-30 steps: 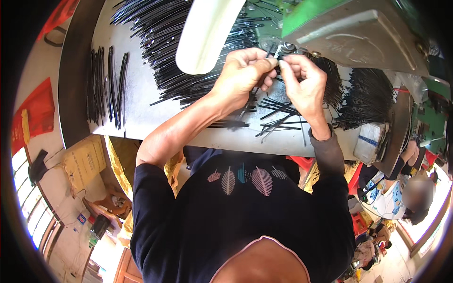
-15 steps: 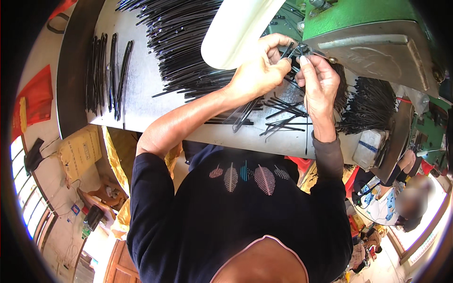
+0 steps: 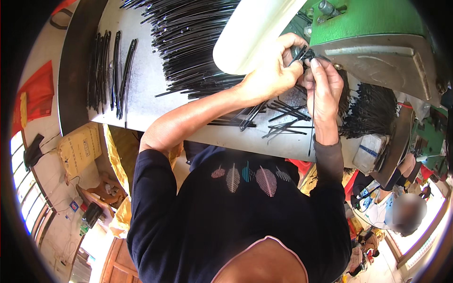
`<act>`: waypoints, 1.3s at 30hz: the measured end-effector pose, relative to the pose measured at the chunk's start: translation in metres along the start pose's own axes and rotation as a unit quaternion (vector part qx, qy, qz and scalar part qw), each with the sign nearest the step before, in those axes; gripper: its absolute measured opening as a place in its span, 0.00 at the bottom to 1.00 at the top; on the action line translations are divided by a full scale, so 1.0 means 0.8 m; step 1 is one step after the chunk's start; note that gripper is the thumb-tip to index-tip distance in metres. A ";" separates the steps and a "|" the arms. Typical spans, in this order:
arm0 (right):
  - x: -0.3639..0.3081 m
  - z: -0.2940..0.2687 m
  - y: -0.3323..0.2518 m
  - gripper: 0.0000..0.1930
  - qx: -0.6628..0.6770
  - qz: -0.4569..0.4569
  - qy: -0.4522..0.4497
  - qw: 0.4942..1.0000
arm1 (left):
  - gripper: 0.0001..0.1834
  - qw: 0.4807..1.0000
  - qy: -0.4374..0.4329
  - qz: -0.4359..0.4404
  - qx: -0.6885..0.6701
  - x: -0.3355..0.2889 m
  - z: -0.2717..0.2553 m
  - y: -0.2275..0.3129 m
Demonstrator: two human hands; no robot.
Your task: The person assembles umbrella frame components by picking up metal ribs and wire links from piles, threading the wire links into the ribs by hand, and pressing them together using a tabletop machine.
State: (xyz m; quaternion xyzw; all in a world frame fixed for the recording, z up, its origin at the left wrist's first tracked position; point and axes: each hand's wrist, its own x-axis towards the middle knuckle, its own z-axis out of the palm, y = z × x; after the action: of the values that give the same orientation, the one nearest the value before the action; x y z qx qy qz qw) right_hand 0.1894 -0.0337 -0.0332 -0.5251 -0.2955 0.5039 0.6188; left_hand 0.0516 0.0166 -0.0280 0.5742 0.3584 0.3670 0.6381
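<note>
Under the head of a green machine (image 3: pixel 368 23), both my hands meet at the metal working parts. My left hand (image 3: pixel 273 75) is closed, pinching a slim black strip (image 3: pixel 297 56) between thumb and fingers. Close beside it my right hand (image 3: pixel 325 89) is closed too, thumb and fingers pinched on a thin black rod (image 3: pixel 311 127) that hangs down past the table edge. The exact contact at the fingertips is partly hidden. Below my left hand several loose black strips (image 3: pixel 286 126) lie crossed on the metal table (image 3: pixel 217 136).
A large pile of black strips (image 3: pixel 193 52) covers the table's middle. A smaller row (image 3: pixel 98 70) lies at left. A white curved guard (image 3: pixel 255 33) rises over my left hand. Another black bundle (image 3: pixel 370 106) and a white box (image 3: pixel 370 151) stand at right. A person (image 3: pixel 408 214) sits beyond.
The view has shifted slightly, so the table and machine appear moved a little. My hands stay at the same spot, still pinching the strip and the rod.
</note>
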 end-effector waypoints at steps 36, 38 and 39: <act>0.006 -0.008 -0.002 0.07 -0.052 0.012 -0.045 0.998 | 0.13 0.999 -0.013 -0.008 -0.043 0.003 -0.002 0.000; 0.006 -0.007 -0.002 0.07 -0.050 0.010 -0.051 0.997 | 0.13 0.999 -0.010 0.015 -0.033 0.004 -0.001 -0.008; 0.005 -0.007 -0.001 0.07 -0.052 0.012 -0.042 0.998 | 0.12 1.000 -0.007 0.016 -0.010 0.005 0.000 -0.011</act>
State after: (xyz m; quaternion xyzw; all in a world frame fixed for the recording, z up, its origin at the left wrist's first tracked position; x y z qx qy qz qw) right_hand 0.1956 -0.0320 -0.0346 -0.5386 -0.3405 0.5171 0.5715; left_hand 0.0540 0.0195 -0.0370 0.5758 0.3409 0.3767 0.6406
